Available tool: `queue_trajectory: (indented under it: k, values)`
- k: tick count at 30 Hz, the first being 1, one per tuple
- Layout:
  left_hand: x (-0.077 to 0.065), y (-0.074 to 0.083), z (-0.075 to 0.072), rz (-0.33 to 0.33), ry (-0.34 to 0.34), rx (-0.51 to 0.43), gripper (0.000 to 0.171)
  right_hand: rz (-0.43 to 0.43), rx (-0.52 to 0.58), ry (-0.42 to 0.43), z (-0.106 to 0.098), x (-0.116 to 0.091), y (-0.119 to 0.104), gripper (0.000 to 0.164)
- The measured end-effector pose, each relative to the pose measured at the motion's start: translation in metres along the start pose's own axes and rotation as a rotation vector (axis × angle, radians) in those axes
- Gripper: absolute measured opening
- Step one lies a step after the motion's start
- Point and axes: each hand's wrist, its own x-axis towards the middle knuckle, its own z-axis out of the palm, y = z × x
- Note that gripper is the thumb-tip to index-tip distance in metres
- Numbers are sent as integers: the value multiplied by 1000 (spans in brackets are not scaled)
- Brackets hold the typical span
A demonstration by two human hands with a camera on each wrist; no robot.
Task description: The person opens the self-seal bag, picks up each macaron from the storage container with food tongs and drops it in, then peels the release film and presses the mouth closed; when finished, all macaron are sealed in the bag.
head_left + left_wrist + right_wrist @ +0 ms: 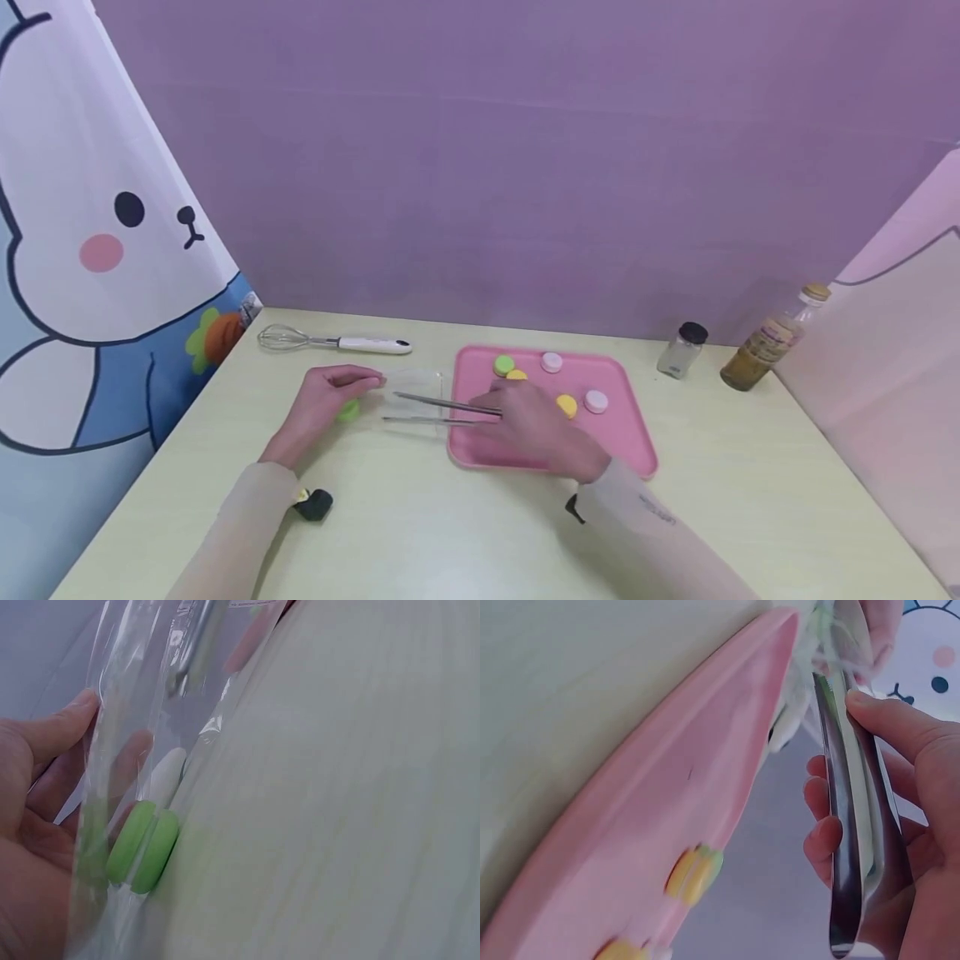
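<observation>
My left hand pinches the edge of a clear plastic bag between thumb and fingers, left of the pink tray. A green macaron lies in the bag, close by the fingers in the left wrist view. With my right hand I grip metal tongs over the tray's left side. Their two arms stand apart and point left, the tips at the bag with nothing between them. On the pink tray lie several macarons: a green one, yellow ones and pale pink ones.
A whisk with a white handle lies behind the left hand. At the back right stand a small glass jar with a black lid and a corked bottle of brown liquid. A purple backdrop rises along the table's far edge.
</observation>
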Motion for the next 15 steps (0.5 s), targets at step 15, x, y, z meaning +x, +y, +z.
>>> queue_trajectory:
  k: [15]
  values:
    - [0,1,0,2,-3,9,31,109,-170,144,-29,-76,27,35]
